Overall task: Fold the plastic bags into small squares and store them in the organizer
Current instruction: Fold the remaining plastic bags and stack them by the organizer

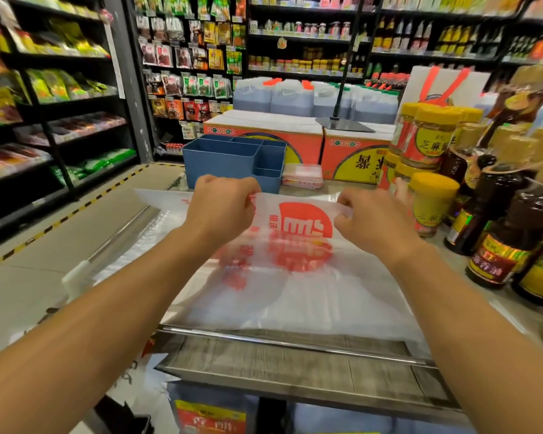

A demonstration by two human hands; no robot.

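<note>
A white plastic bag (pixel 298 277) with a red round logo lies spread over the counter top (pixel 295 349). My left hand (pixel 224 208) pinches the bag's far edge on the left. On the right, my right hand (pixel 367 220) pinches that same far edge, which is lifted and turned back toward me. Just beyond my hands stands a blue organizer (pixel 232 161) with several compartments; what they hold is hidden by its walls.
Dark sauce bottles (pixel 502 245) and yellow-lidded jars (pixel 430 202) crowd the counter's right side. Red-and-yellow cartons (pixel 351 151) and a small clear box (pixel 303 176) stand behind the organizer. Stocked shelves line the aisle floor (pixel 60 233) on the left.
</note>
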